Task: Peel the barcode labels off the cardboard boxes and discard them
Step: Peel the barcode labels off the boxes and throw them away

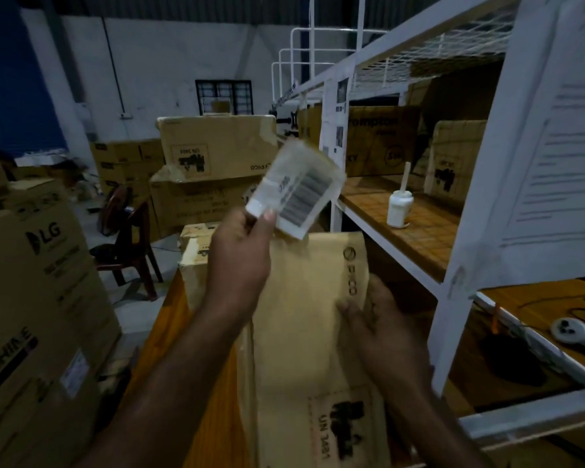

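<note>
barcode label (294, 187) is off the box: white rectangular sticker, black barcode stripes and small print, brownish edge showing round it, motion-blurred. it's raised just above the left hand (240, 255), pinched at its lower left corner between thumb and fingers, tilted, printed face to camera. cardboard box (301, 315) is plain brown and long, lying flat below the left hand and under the right hand (382, 319), which rests on its right edge. "pico" logo printed just beyond the right hand, black "un 3481" mark on the near end, nearer than both hands. more brown boxes (217, 146) stacked beyond the left hand, same mark.
</note>
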